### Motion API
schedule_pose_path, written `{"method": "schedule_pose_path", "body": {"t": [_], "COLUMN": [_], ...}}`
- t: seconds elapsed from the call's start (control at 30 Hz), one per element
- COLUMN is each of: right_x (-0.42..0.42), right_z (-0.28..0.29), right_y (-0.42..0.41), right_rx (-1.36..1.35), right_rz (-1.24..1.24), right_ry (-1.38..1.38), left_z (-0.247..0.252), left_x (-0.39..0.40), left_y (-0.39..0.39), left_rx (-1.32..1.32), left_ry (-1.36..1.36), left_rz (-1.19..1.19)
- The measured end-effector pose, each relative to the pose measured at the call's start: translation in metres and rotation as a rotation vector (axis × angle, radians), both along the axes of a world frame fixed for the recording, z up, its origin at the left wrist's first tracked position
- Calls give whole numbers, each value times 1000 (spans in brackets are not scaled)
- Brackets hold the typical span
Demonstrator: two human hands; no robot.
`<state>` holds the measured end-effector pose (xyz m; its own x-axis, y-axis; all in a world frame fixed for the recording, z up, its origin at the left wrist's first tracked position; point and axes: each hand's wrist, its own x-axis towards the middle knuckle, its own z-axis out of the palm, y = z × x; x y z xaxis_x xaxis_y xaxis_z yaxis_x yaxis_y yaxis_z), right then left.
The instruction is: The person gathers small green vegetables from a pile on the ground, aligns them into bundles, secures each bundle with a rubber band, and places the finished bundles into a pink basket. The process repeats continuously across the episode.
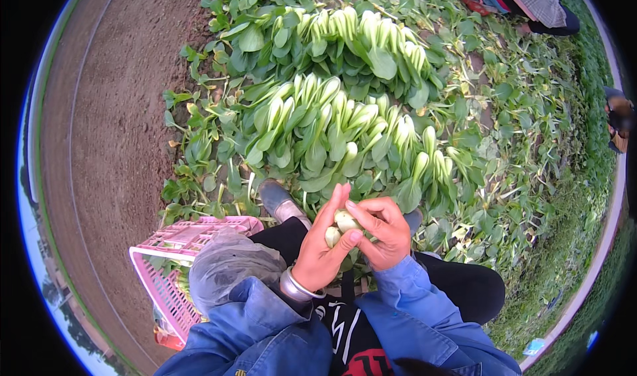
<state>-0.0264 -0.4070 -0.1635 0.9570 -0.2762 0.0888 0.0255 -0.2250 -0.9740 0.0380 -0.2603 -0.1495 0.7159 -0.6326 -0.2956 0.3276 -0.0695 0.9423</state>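
Observation:
Just above my lap, pale bases of bok choy (346, 221) show between my two hands. My left hand (316, 256), with a silver bangle at the wrist, cups them from the left, its fingers straight and its thumb across the front. From the right, my right hand (385, 229) grips the same bases with curled fingers and thumb. The leaves below are mostly hidden by my hands. Beyond my feet lies a row of picked bok choy (323, 112), white bases pointing away from me. A second such row (343, 38) lies farther off.
By my left leg, a pink plastic crate (166, 286) holds greens, with a thin grey plastic sheet (234, 266) beside it. Bare soil (124, 102) stretches left. Loose leaves (502, 187) litter the ground to the right. Another person (537, 3) is at the upper right.

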Motion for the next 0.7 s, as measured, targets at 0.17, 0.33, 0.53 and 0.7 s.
{"method": "schedule_pose_path", "body": {"t": [0.17, 0.33, 0.53, 0.7], "right_x": [-18, -11, 48, 146], "right_z": [20, 2, -202, -219], "right_y": [18, 9, -48, -50], "right_rx": [128, 318, 256, -162], "right_rz": [21, 143, -584, -797], "right_ry": [59, 63, 327, 598], "left_z": [15, 4, 33, 31], "left_x": [-8, -11, 3, 16], "left_y": [-3, 16, -2, 2], "left_rx": [-197, 143, -61, -63], "left_ry": [333, 22, -84, -224], "left_rz": [38, 23, 109, -43]}}
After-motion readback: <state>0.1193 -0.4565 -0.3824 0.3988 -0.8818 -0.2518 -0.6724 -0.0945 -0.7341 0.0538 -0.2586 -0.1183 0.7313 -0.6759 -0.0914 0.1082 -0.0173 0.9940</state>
